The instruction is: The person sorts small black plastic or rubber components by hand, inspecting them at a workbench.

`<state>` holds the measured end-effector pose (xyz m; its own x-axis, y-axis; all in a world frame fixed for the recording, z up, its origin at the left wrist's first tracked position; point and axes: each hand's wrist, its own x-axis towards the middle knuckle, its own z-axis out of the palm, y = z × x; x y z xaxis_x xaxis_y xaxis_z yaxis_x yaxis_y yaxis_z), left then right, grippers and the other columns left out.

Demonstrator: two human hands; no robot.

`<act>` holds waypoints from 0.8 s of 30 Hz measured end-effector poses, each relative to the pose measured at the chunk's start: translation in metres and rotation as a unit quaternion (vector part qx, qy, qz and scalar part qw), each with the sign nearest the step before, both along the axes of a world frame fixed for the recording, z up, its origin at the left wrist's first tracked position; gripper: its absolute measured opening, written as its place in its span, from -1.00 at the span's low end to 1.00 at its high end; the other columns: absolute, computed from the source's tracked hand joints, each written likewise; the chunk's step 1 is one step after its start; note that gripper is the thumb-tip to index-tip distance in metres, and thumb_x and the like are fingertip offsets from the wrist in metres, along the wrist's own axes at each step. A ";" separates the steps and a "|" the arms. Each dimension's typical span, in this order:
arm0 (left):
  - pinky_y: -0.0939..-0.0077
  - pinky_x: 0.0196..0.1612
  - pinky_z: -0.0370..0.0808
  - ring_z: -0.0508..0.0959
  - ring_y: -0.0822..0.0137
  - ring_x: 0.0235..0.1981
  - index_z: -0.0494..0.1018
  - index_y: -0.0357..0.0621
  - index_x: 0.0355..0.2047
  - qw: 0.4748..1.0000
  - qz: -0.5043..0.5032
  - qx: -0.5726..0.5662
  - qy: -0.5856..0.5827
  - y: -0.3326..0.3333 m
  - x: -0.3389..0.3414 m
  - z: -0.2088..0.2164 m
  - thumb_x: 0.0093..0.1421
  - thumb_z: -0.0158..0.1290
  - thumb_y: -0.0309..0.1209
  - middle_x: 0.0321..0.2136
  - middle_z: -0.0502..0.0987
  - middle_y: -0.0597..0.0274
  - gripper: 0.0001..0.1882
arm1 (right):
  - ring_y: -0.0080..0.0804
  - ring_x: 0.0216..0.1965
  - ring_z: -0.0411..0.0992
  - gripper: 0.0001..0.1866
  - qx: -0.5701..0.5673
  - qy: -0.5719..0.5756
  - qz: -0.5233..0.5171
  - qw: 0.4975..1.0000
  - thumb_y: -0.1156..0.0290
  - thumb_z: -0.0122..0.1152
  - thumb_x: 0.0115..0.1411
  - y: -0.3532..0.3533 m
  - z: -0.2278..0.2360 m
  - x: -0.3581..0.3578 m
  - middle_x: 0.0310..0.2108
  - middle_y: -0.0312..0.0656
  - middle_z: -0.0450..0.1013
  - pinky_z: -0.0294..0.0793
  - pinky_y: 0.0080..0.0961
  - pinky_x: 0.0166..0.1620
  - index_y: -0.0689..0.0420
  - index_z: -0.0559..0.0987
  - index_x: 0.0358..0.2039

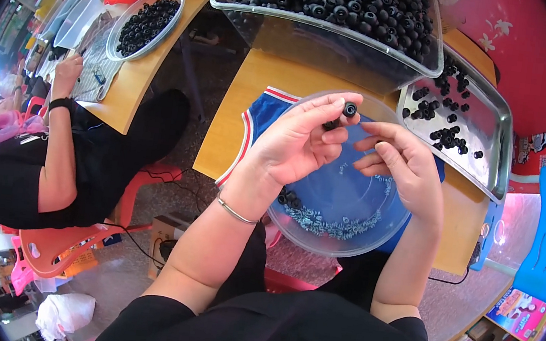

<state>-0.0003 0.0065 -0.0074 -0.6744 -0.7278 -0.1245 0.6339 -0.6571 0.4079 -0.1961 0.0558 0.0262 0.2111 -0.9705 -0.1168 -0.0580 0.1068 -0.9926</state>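
Note:
My left hand [300, 136] is closed around small black plastic parts, with a hollow round black part [350, 110] pinched at its fingertips. Another dark piece shows just below it, partly hidden by the fingers. Close by on the right, my right hand [408, 169] has loosely bent fingers spread apart, and I see nothing in them. Both hands hover over a clear round plastic bowl [338, 249]. Small pale blue pieces [337, 226] lie in a curve along its near side. A few black parts [290, 199] rest at its left edge.
Beyond the bowl stands a large clear bin [330, 23] heaped with black parts. At right, a metal tray [485, 137] holds scattered ones. A blue cloth [263, 112] lies under the bowl on the wooden table [219, 141]. Left, another person [30, 176] works beside a tub [116, 41].

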 end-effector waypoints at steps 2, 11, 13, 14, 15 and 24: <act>0.79 -0.51 0.30 0.36 0.59 -0.48 0.42 -0.17 -0.02 1.000 0.010 0.006 -0.009 0.000 -0.001 0.000 0.28 0.01 -0.39 -0.29 0.50 0.28 -0.71 | -0.53 -0.40 0.51 -0.82 0.013 -0.030 -0.038 0.999 0.55 -0.05 0.26 0.001 0.004 0.000 -0.37 -0.17 0.51 0.49 -0.66 -0.31 0.32 0.53 -0.24; 0.81 -0.48 0.37 0.42 0.53 -0.37 0.42 -0.20 -0.03 0.998 0.022 0.036 -0.053 0.001 -0.007 0.009 0.27 0.02 -0.39 -0.29 0.49 0.30 -0.72 | -0.66 -0.44 0.44 -0.85 -0.135 0.070 -0.097 0.984 0.53 0.06 0.25 0.003 0.007 0.005 -0.44 -0.30 0.49 0.41 -0.72 -0.37 0.25 0.57 -0.23; 0.84 -0.53 0.30 0.38 0.50 -0.37 0.40 -0.22 -0.02 0.996 0.030 0.036 -0.074 0.003 -0.007 0.012 0.28 0.00 -0.40 -0.30 0.46 0.29 -0.71 | -0.63 -0.38 0.47 -0.85 -0.155 0.046 -0.093 0.983 0.58 0.06 0.23 0.003 0.004 0.007 -0.38 -0.26 0.51 0.44 -0.70 -0.34 0.25 0.55 -0.21; 0.84 -0.54 0.27 0.38 0.51 -0.38 0.41 -0.21 -0.04 0.996 0.028 0.025 -0.085 0.004 -0.006 0.011 0.27 0.01 -0.39 -0.31 0.46 0.29 -0.73 | -0.58 -0.33 0.49 -0.83 -0.155 0.037 -0.085 0.984 0.61 0.08 0.21 0.002 0.004 0.006 -0.32 -0.22 0.52 0.46 -0.68 -0.31 0.25 0.54 -0.19; 0.84 -0.55 0.25 0.38 0.51 -0.38 0.42 -0.20 -0.06 0.995 0.026 0.016 -0.095 0.004 -0.006 0.011 0.27 0.02 -0.39 -0.31 0.46 0.29 -0.74 | -0.58 -0.33 0.49 -0.83 -0.156 0.037 -0.086 0.983 0.61 0.08 0.21 0.002 0.004 0.007 -0.32 -0.22 0.52 0.46 -0.68 -0.31 0.25 0.54 -0.19; 0.84 -0.55 0.25 0.40 0.64 -0.44 0.48 -0.15 -0.13 0.995 0.011 -0.010 -0.099 0.006 -0.012 0.009 0.25 0.06 -0.36 -0.34 0.52 0.35 -0.78 | -0.56 -0.34 0.48 -0.82 -0.268 0.081 -0.128 0.951 0.65 0.22 0.07 -0.001 0.003 0.007 -0.32 -0.24 0.51 0.47 -0.67 -0.27 0.22 0.57 -0.28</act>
<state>-0.0121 0.0127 0.0019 -0.6220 -0.7460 -0.2381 0.5541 -0.6342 0.5392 -0.1889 0.0552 0.0291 -0.0195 -0.9166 0.3994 -0.2546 -0.3817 -0.8885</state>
